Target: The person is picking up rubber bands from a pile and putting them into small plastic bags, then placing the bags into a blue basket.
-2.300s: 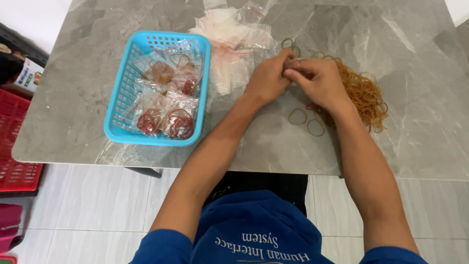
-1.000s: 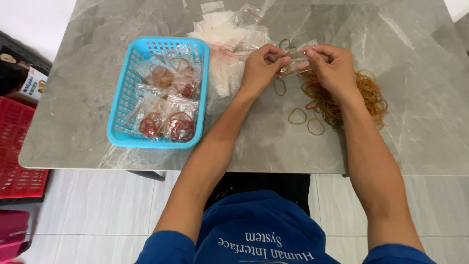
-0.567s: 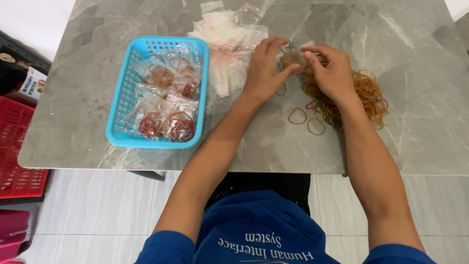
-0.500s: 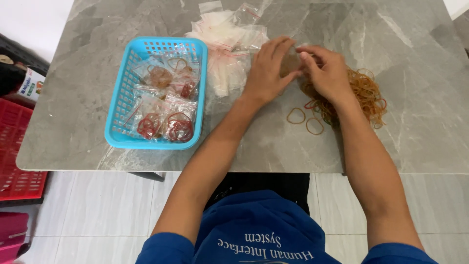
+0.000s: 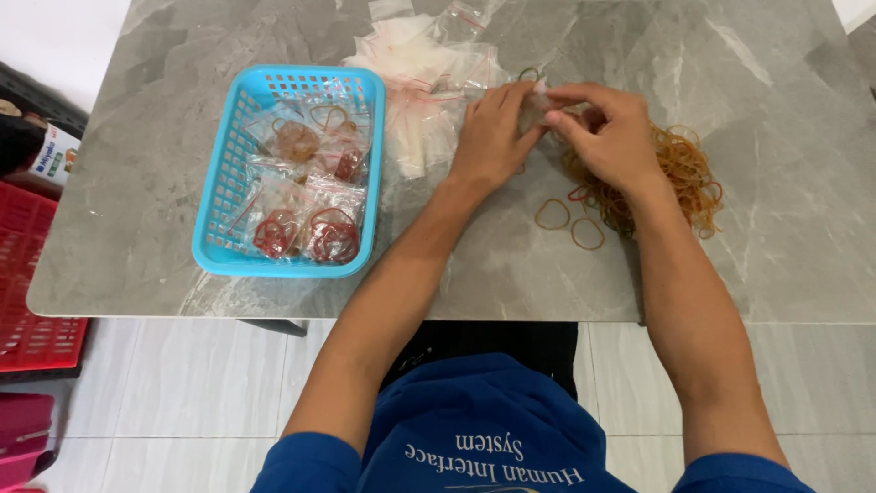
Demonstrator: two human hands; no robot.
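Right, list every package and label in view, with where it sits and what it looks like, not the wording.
Filled bags: small clear plastic pouches of red and brown rubber bands, inside the blue basket.
Empty bags: heap of clear flat pouches with red strips, right of the basket.
Bag in hands: small clear pouch, pinched between left hand and right hand.
Labelled container: far left edge, white label with colours.

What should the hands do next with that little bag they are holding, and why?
Probably press the top of the small clear bag shut. Both the left hand and the right hand pinch it between them above the grey table, beside the pile of rubber bands. The blue basket already holds bags with bands inside, so this one likely goes there afterwards.
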